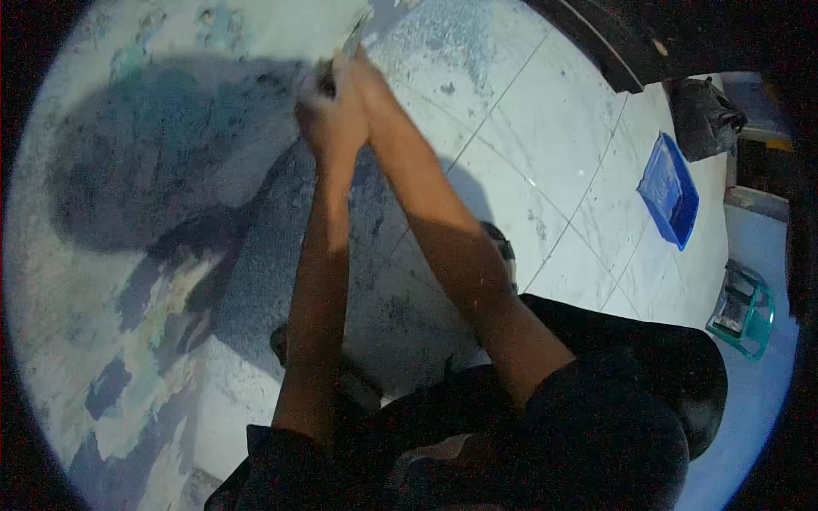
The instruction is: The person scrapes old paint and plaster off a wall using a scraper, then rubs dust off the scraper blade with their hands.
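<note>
My left hand (333,115) and my right hand (355,64) are together at the upper middle of the view, before a patchy, stained wall (89,300). A thin, pale blade-like tool (355,32) projects upward from them; it looks like a scraper or putty knife, though blur hides its exact kind. The fingers are closed around its handle region, and a dark part shows by the left hand. Which hand bears most of the grip is hard to tell. Shadows of my head and arms fall across the wall.
Dusty white floor tiles (530,115) meet the wall below my hands. At the right lie a blue plastic dustpan or tray (671,191), a black plastic bag (703,118) and a green plastic stool or holder (744,313). My knee and dark clothing fill the lower right.
</note>
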The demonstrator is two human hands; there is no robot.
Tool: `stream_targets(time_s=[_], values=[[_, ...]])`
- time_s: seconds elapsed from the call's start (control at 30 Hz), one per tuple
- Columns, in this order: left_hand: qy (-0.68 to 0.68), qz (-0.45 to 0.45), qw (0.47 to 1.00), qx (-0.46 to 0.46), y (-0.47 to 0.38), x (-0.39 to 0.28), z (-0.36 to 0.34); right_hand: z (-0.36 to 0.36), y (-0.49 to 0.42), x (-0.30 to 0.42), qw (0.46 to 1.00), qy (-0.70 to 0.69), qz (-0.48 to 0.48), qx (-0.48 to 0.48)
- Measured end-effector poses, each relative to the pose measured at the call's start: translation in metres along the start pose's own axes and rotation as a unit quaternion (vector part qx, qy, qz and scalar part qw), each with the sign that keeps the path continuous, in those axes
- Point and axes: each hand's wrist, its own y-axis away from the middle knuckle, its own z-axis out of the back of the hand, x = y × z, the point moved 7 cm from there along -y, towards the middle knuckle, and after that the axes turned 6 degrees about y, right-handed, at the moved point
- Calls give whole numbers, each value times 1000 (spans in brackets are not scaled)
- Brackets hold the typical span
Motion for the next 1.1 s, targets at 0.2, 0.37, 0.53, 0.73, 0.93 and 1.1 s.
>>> stream_targets(time_s=[0.2, 0.37, 0.53, 0.73, 0.93, 1.1], values=[[41, -112, 991, -56, 6, -13, 2, 8, 8, -16, 994, -34, -103, 29], [-34, -45, 998, -7, 2, 3, -11, 11, -7, -8, 996, 34, 19, 84], [-18, -25, 999, -21, 1, 5, -14, 29, -18, -15, 983, 175, -49, 15], [-2, -26, 999, -21, 5, 12, -24, 32, -8, -11, 996, 49, -68, 44], [94, -36, 995, -26, 29, 27, -11, 26, 20, -5, 988, 148, 42, 20], [176, 47, 982, -40, 21, 44, -9, 14, 23, 17, 951, 281, 125, 3]])
